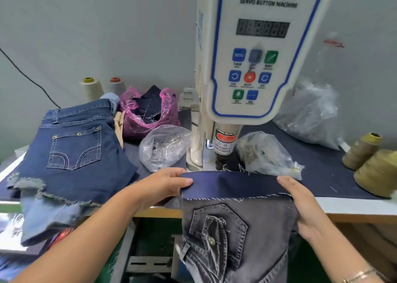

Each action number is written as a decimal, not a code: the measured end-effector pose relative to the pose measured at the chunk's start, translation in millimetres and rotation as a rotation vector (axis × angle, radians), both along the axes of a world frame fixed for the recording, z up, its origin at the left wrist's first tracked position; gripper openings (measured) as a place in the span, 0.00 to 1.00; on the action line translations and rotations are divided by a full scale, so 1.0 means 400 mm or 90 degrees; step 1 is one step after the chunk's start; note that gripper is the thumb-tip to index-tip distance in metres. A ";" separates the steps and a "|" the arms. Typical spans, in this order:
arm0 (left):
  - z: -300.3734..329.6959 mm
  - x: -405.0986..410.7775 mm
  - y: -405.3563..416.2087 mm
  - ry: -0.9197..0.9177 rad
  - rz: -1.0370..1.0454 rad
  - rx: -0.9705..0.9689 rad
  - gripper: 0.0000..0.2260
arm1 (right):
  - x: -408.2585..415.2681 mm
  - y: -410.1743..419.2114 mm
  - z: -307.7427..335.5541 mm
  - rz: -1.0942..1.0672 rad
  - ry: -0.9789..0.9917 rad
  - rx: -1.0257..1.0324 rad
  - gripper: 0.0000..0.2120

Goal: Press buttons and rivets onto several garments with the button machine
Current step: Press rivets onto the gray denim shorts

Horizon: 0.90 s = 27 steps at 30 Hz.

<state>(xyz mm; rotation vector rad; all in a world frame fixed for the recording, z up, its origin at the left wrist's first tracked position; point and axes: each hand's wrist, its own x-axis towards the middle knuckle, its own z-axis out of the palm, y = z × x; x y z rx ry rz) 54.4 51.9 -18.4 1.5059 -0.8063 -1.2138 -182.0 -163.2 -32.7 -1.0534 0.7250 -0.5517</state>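
A grey denim garment [236,235] hangs over the table's front edge directly below the button machine [257,53], its raw dark-blue top band [232,185] stretched flat just in front of the machine's black press head [221,153]. The left hand [163,184] pinches the band's left end, thumb on top pointing toward the machine's side of the cloth and the other fingers curled beneath, out of sight. The right hand [300,205] grips the band's right edge and the garment's side, fingers wrapped over the cloth; the fingertips beneath are hidden. A flap pocket with a metal button [211,240] shows on the grey denim, below the machine and between the two hands.

Left of the machine lies a stack of dark-blue denim shorts [73,145] with rivets at the pocket corners. Between the shorts and the machine sit a pink plastic bag [148,111] of dark cloth pieces and a clear bag [163,147] of small metal parts, too blurred to identify. Another clear bag [266,156] lies just right of the press head, its contents indistinct. Thread cones [371,160] stand far right of the machine, one cut off by the picture's edge. The machine's display digits are unreadable, and the garment's lower part runs out of view.
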 end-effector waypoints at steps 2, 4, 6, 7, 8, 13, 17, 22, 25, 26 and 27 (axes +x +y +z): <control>0.002 0.000 -0.017 0.010 0.016 -0.024 0.12 | -0.004 -0.021 -0.009 -0.022 -0.004 0.020 0.07; 0.010 -0.005 -0.030 -0.007 0.016 -0.023 0.21 | -0.005 -0.038 -0.013 -0.040 -0.008 0.040 0.09; 0.012 -0.013 -0.041 -0.015 0.025 -0.035 0.25 | -0.002 -0.053 -0.017 -0.058 -0.007 0.067 0.11; 0.012 -0.018 -0.046 -0.014 0.034 -0.043 0.25 | 0.001 -0.059 -0.018 -0.064 -0.005 0.085 0.12; 0.013 -0.023 -0.053 -0.006 0.046 -0.052 0.25 | 0.003 -0.064 -0.018 -0.066 -0.001 0.105 0.14; -0.007 -0.043 -0.078 0.087 0.106 -0.116 0.14 | 0.004 -0.073 -0.010 -0.057 0.002 0.168 0.18; -0.033 -0.054 -0.077 0.138 0.123 -0.154 0.09 | -0.007 -0.073 -0.017 -0.048 -0.014 0.182 0.16; -0.021 -0.056 -0.078 0.073 0.124 -0.128 0.06 | -0.012 -0.073 -0.019 -0.057 -0.029 0.198 0.14; -0.017 -0.061 -0.081 0.055 0.135 -0.117 0.06 | -0.015 -0.074 -0.022 -0.065 -0.031 0.202 0.12; -0.015 -0.063 -0.080 0.053 0.140 -0.114 0.06 | -0.016 -0.074 -0.023 -0.066 -0.032 0.201 0.13; -0.014 -0.064 -0.081 0.051 0.146 -0.113 0.06 | -0.017 -0.074 -0.024 -0.068 -0.032 0.200 0.13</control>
